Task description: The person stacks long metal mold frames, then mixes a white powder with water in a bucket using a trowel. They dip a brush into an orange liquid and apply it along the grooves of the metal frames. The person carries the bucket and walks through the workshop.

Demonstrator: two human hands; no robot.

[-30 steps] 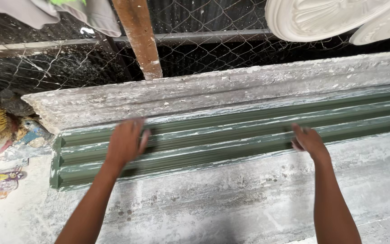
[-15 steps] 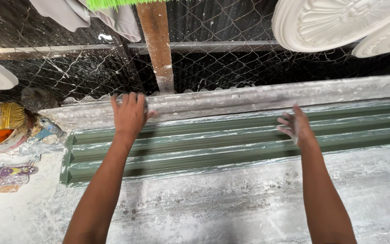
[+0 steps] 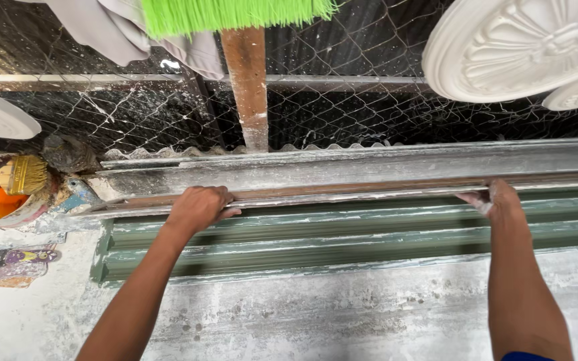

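Outdoors, both hands' fingers grip a long plaster-caked moulding (image 3: 369,177) above the dusty worktable (image 3: 342,321) beside wire mesh (image 3: 342,113).

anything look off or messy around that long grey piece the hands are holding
The long grey piece sits tilted, its near edge raised off the green mould by the left hand and right hand. White residue crusts it and the table.
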